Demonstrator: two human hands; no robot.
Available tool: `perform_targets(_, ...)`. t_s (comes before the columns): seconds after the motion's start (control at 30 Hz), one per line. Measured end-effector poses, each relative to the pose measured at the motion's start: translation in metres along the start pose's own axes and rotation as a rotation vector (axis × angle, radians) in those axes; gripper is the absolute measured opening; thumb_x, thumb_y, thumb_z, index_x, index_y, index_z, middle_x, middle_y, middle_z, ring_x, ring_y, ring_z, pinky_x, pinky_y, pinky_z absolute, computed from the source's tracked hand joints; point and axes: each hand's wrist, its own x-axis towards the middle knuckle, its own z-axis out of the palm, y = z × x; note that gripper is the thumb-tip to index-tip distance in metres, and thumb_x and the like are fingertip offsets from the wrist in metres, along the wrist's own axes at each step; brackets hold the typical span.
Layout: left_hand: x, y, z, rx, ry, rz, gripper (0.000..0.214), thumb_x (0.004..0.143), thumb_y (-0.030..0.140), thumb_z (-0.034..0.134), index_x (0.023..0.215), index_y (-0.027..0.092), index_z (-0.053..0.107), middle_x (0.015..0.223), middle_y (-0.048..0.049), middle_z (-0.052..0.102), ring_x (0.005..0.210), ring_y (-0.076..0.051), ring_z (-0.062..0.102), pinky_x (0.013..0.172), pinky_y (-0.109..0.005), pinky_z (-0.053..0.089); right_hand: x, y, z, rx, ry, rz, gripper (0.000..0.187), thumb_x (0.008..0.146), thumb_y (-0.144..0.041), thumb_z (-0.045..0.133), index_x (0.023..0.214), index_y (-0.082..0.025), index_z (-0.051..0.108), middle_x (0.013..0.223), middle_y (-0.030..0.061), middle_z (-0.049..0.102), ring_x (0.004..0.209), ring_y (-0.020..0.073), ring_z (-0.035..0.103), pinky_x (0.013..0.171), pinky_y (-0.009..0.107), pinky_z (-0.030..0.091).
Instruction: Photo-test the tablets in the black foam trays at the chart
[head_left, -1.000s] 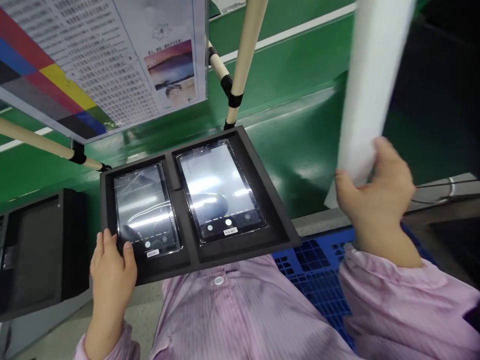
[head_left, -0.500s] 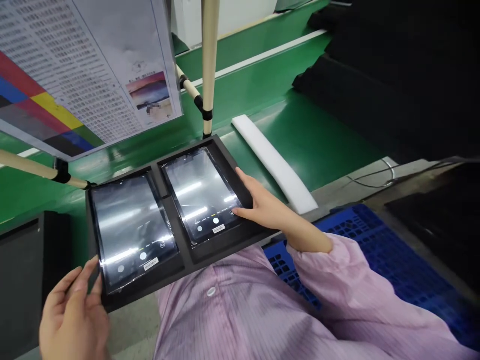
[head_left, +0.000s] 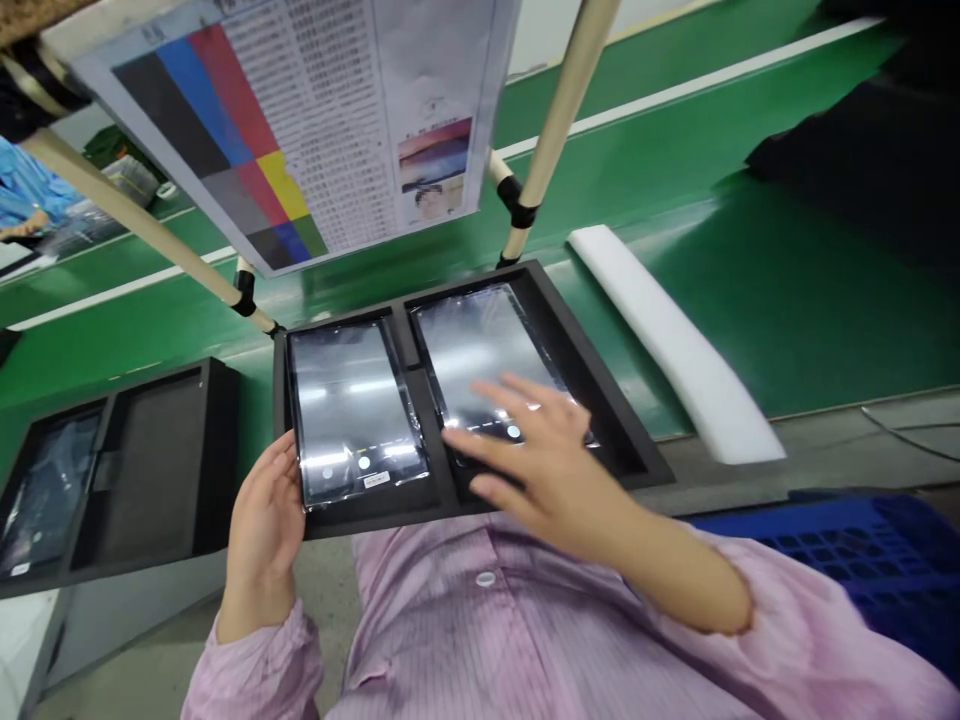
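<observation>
A black foam tray point(head_left: 442, 495) with two compartments sits before me, a film-covered tablet in each. The left tablet point(head_left: 352, 410) and the right tablet point(head_left: 480, 350) both show lit screens with round icons along their lower ends. My left hand point(head_left: 266, 515) is closed around the tray's left edge, with its fingertips beside the left tablet. Over the lower part of the right tablet is my right hand point(head_left: 551, 460), slightly blurred, its fingers spread and holding nothing. Whether those fingers touch the screen cannot be told.
Another black tray point(head_left: 214, 450) at left has a tablet point(head_left: 49, 490) in one compartment. A printed colour chart point(head_left: 337, 130) hangs from a beige pipe frame point(head_left: 562, 110) above. White foam strip point(head_left: 675, 340) lies at right on the green bench. Blue plastic crate point(head_left: 847, 560) stands lower right.
My right hand has left the tray's right side and moved over the right tablet, fingers spread. My left hand has closed on the left edge. The view has shifted left, showing more of the second tray.
</observation>
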Motion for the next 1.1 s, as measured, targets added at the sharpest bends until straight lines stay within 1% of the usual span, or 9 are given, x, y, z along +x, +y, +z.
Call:
perform_targets(0.13, -0.001, -0.001, -0.002, -0.031, -0.033, -0.013, 0.04, 0.069, 0.031, 0.08, 0.105, 0.015, 0.074, 0.107, -0.0105, 0.075, 0.094, -0.02, 0.07, 0.079, -0.029, 0.056, 0.007, -0.043, 0.032, 0.059, -0.017, -0.135, 0.035, 0.103, -0.049, 0.045, 0.119, -0.031, 0.071, 0.14, 0.0022, 0.059, 0.138, 0.028, 0.038, 0.115, 0.049, 0.014)
perform_targets(0.27, 0.002, 0.001, -0.002, -0.072, -0.066, -0.02, 0.037, 0.068, 0.028, 0.081, 0.102, 0.016, 0.074, 0.097, -0.0064, 0.076, 0.082, -0.017, 0.07, 0.07, -0.024, 0.056, 0.01, -0.044, 0.049, 0.029, -0.025, -0.089, 0.038, 0.104, -0.048, 0.043, 0.12, -0.028, 0.071, 0.137, 0.0035, 0.061, 0.137, 0.0285, 0.037, 0.115, 0.05, 0.01)
perform_targets(0.37, 0.003, 0.002, 0.001, -0.109, -0.11, -0.075, 0.032, 0.076, 0.028, 0.077, 0.106, 0.017, 0.075, 0.1, -0.0049, 0.076, 0.079, -0.016, 0.071, 0.067, -0.022, 0.057, 0.009, -0.04, 0.047, 0.092, -0.02, -0.104, 0.042, 0.105, -0.05, 0.038, 0.125, -0.03, 0.069, 0.138, 0.005, 0.059, 0.136, 0.0294, 0.037, 0.112, 0.052, 0.015)
perform_targets(0.53, -0.003, 0.002, 0.011, -0.125, -0.129, -0.145, 0.033, 0.09, 0.029, 0.067, 0.123, 0.025, 0.071, 0.129, -0.0037, 0.07, 0.102, -0.017, 0.071, 0.079, -0.024, 0.06, 0.008, -0.039, 0.043, 0.194, 0.062, -0.038, 0.044, 0.106, -0.045, 0.034, 0.128, -0.028, 0.067, 0.134, 0.0123, 0.055, 0.128, 0.0307, 0.043, 0.097, 0.051, 0.033)
perform_targets(0.73, -0.013, 0.004, 0.012, -0.196, -0.11, 0.028, 0.049, 0.071, 0.031, 0.086, 0.117, 0.022, 0.074, 0.114, -0.008, 0.077, 0.094, -0.023, 0.075, 0.078, -0.028, 0.062, 0.029, -0.035, 0.029, 0.262, -0.026, 0.042, 0.043, 0.103, -0.04, 0.041, 0.134, -0.02, 0.063, 0.14, 0.0204, 0.052, 0.131, 0.0357, 0.045, 0.1, 0.061, 0.037)
perform_targets(0.83, -0.023, 0.01, 0.004, -0.255, -0.141, 0.089, 0.053, 0.066, 0.033, 0.09, 0.116, 0.026, 0.074, 0.112, -0.0062, 0.077, 0.093, -0.024, 0.075, 0.078, -0.031, 0.063, 0.044, -0.034, 0.017, 0.511, -0.076, 0.18, 0.061, 0.101, -0.051, 0.044, 0.152, -0.017, 0.043, 0.144, 0.0219, 0.051, 0.131, 0.0344, 0.049, 0.105, 0.06, 0.041)
perform_targets(0.93, -0.032, 0.014, 0.002, -0.294, -0.249, 0.141, 0.053, 0.07, 0.034, 0.087, 0.121, 0.032, 0.071, 0.115, -0.0045, 0.076, 0.094, -0.023, 0.074, 0.079, -0.031, 0.062, 0.057, -0.041, 0.011, 0.922, 0.007, 0.164, 0.072, 0.1, -0.06, 0.044, 0.157, -0.019, 0.031, 0.141, 0.0172, 0.057, 0.123, 0.0275, 0.059, 0.107, 0.049, 0.047)
perform_targets(1.03, -0.035, 0.015, 0.01, -0.275, -0.334, 0.2, 0.054, 0.076, 0.034, 0.082, 0.127, 0.034, 0.067, 0.119, -0.0047, 0.074, 0.098, -0.022, 0.073, 0.081, -0.031, 0.061, 0.068, -0.049, 0.011, 1.205, 0.189, 0.181, 0.067, 0.098, -0.065, 0.045, 0.15, -0.023, 0.044, 0.142, 0.0126, 0.058, 0.131, 0.026, 0.055, 0.112, 0.044, 0.044)
perform_targets(1.1, -0.032, 0.011, 0.02, -0.279, -0.304, 0.294, 0.049, 0.079, 0.033, 0.079, 0.126, 0.033, 0.067, 0.124, -0.0046, 0.072, 0.105, -0.022, 0.07, 0.086, -0.032, 0.06, 0.075, -0.051, 0.015, 1.363, 0.201, 0.268, 0.064, 0.096, -0.069, 0.046, 0.139, -0.024, 0.057, 0.133, 0.011, 0.065, 0.131, 0.0267, 0.056, 0.11, 0.044, 0.046)
